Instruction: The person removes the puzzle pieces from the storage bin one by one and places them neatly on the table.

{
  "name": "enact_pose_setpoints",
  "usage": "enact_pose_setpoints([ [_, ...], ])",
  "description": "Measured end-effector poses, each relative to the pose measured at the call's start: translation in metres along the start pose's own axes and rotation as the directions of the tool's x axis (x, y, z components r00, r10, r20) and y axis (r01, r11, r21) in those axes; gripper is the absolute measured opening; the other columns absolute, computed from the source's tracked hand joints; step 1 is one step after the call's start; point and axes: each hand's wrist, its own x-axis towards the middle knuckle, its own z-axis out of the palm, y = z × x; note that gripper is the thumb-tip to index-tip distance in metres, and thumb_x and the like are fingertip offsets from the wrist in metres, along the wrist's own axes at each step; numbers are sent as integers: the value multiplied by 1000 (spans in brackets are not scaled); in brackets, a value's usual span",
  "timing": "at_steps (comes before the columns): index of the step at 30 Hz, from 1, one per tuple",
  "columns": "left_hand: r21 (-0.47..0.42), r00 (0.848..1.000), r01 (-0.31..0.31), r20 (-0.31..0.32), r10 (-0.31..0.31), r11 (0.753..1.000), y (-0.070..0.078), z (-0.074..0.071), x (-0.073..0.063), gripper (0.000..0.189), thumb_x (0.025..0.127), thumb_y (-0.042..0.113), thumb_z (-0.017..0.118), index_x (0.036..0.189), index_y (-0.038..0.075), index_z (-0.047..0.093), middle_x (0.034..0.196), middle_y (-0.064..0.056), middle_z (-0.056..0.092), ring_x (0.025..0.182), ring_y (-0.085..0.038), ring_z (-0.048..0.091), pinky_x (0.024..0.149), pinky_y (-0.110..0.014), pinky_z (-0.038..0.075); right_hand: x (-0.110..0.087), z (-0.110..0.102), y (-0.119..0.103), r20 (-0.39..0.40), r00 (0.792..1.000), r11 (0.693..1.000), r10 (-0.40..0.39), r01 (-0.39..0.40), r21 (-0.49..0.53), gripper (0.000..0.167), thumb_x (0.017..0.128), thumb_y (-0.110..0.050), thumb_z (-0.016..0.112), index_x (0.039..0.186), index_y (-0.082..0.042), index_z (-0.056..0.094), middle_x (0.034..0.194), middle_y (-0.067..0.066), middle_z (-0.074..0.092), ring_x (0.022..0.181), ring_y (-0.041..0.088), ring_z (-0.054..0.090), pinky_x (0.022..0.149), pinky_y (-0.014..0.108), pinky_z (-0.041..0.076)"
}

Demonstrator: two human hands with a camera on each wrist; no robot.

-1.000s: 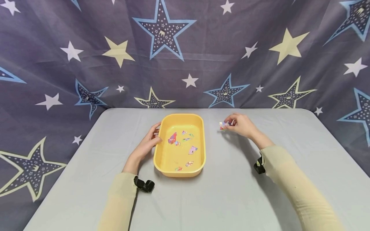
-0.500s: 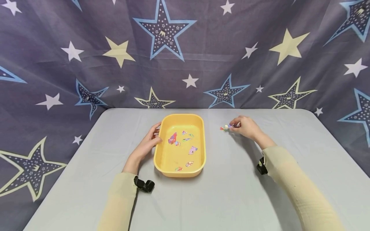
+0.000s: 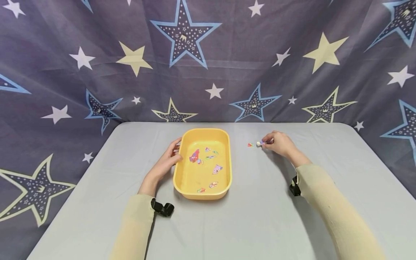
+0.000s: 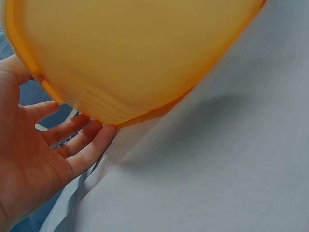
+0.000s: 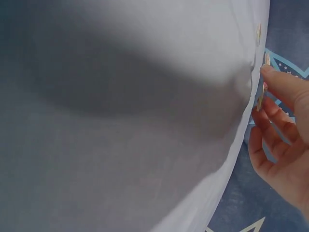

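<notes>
A yellow plastic basin [image 3: 195,180] stands on the table with several small, colourful, irregular flat puzzle pieces lying on its floor, among them a red one [image 3: 194,156] and a purple one [image 3: 217,169]. My left hand [image 3: 165,161] holds the basin's left side, thumb at the rim and fingertips against the outer wall [image 4: 111,113]. To the right of the basin, my right hand [image 3: 280,144] pinches a small flat puzzle piece [image 3: 260,143] between thumb and fingers, its thin edge seen in the right wrist view. Just left of it, a small red-and-green puzzle piece [image 3: 250,144] lies on the table.
A light grey cloth covers the table [image 3: 247,216]. Behind it hangs a dark curtain [image 3: 227,72] printed with stars, close to the table's far edge. Black wrist cameras sit at both sleeves, the left one [image 3: 164,208] near the basin's front corner.
My right hand has moved slightly right and toward me, with a puzzle piece still pinched. A red-and-green piece now lies apart on the table to its left. My left hand and the basin stay put.
</notes>
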Motion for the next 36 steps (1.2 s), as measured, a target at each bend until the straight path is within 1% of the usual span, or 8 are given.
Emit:
enact_pose_setpoints([
  [3, -1, 1000, -10, -10, 10, 1000, -12, -2, 6, 75, 77, 10, 49, 144, 24, 21, 132, -16, 34, 109, -28, 42, 85, -33, 40, 0, 2, 0, 12, 1000, 1000, 24, -24, -14, 25, 76, -16, 68, 97, -3, 68, 90, 13, 61, 83, 26, 58, 75, 41, 42],
  [8, -7, 1000, -24, -1, 24, 1000, -12, -2, 6, 74, 77, 10, 48, 144, 24, 21, 132, -17, 34, 110, -29, 43, 83, -32, 41, -1, 4, 1, 28, 999, 998, 46, -45, -38, 23, 76, -18, 69, 94, -5, 69, 88, 10, 63, 80, 23, 57, 73, 39, 42],
  [12, -7, 1000, -28, 1, 28, 1000, -12, -2, 6, 74, 77, 9, 48, 145, 23, 21, 132, -17, 33, 110, -29, 43, 83, -31, 41, -1, 7, 3, 21, 999, 999, 39, -38, -24, 22, 76, -18, 69, 93, -4, 69, 86, 11, 63, 79, 23, 57, 72, 39, 42],
  [19, -2, 1000, -29, -1, 29, 1000, -12, -2, 6, 74, 77, 10, 48, 145, 22, 20, 132, -17, 33, 109, -26, 43, 83, -31, 41, -1, 9, 6, 4, 999, 999, 36, -36, 1, 24, 77, -18, 69, 97, -3, 69, 92, 13, 62, 83, 26, 56, 76, 41, 41],
  [29, 1, 1000, -20, 2, 20, 1000, -11, 0, 6, 74, 77, 10, 48, 145, 23, 20, 132, -17, 33, 108, -27, 43, 82, -30, 41, -3, 8, 7, -3, 999, 999, 34, -34, 0, 32, 77, -19, 70, 104, -2, 68, 92, 13, 59, 78, 22, 53, 69, 34, 40],
  [33, -4, 1000, -17, 2, 17, 1000, -12, -1, 6, 74, 77, 9, 48, 145, 23, 20, 133, -17, 33, 109, -27, 42, 82, -30, 41, -4, 6, 4, -11, 999, 999, 35, -35, 0, 35, 77, -19, 70, 107, -1, 67, 93, 14, 59, 77, 22, 53, 69, 34, 40],
  [36, -3, 1000, -8, -3, 8, 1000, -12, -1, 6, 75, 77, 9, 48, 145, 23, 20, 133, -17, 33, 109, -27, 42, 83, -31, 41, -3, 1, -4, -22, 1000, 1000, 9, -9, -5, 34, 77, -17, 69, 107, -1, 66, 93, 14, 60, 78, 22, 54, 70, 36, 41],
])
